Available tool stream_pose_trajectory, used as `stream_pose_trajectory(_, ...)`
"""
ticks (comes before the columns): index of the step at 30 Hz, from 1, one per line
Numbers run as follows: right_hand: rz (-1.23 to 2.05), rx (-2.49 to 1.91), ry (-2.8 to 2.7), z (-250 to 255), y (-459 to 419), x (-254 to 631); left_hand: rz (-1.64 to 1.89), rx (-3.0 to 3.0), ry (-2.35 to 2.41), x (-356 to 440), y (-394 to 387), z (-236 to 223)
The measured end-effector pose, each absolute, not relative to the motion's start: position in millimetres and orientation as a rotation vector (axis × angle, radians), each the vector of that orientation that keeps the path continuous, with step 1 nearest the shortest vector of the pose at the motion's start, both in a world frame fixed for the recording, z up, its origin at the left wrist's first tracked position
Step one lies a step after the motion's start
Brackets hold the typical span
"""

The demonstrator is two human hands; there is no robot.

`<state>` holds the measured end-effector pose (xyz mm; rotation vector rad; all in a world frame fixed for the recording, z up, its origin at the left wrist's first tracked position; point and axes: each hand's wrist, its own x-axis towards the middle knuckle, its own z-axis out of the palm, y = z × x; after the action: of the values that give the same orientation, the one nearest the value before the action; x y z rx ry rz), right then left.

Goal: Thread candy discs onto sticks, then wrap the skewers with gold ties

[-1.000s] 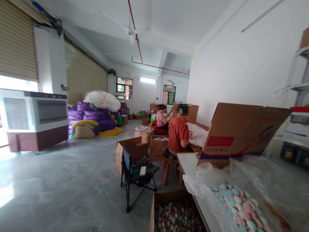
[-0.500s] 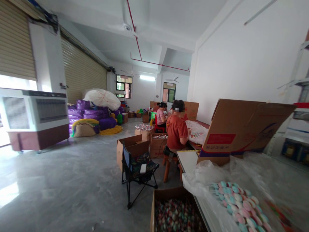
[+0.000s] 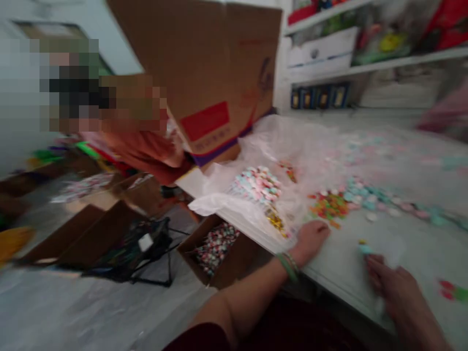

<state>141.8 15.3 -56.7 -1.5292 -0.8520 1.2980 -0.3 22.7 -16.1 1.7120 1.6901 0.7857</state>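
At the near edge of the white table (image 3: 351, 273) rests my left hand (image 3: 310, 241), a green bracelet on its wrist. Its fingers are curled closed, and what they hold, if anything, cannot be seen. Farther right, my right hand (image 3: 395, 285) pinches a small light-blue piece (image 3: 364, 248) with a yellow tip; blur hides its kind. Beyond my hands lie orange and green pieces (image 3: 331, 205) and a heap of light-blue, pink and white pieces (image 3: 360, 192). Left of these, pastel pieces on sticks (image 3: 261, 183) lie on clear plastic sheeting (image 3: 208, 202), near gold strips (image 3: 276, 222).
A large cardboard box (image 3: 204, 63) stands at the table's far left. Below the edge, an open carton (image 3: 226, 278) holds many small pieces on sticks. A folding chair (image 3: 161, 243) and a co-worker in an orange shirt (image 3: 142, 151) are at left. Shelves (image 3: 369, 68) line the back.
My view has swung right and down to the table. Both my hands, out of sight before, now show, the right one with a small light-blue piece.
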Motion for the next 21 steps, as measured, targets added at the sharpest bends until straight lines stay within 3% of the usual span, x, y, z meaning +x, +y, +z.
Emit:
stream_pose_trajectory(6, 1.332, -1.457, -0.397, -88, 15, 175, 0.911, 1.226, 1.423, 8, 117, -94)
stream_pose_trajectory(21, 1.392, -1.421, -0.329, -88, 17, 177, 0.962, 1.493, 1.406, 15, 128, -90)
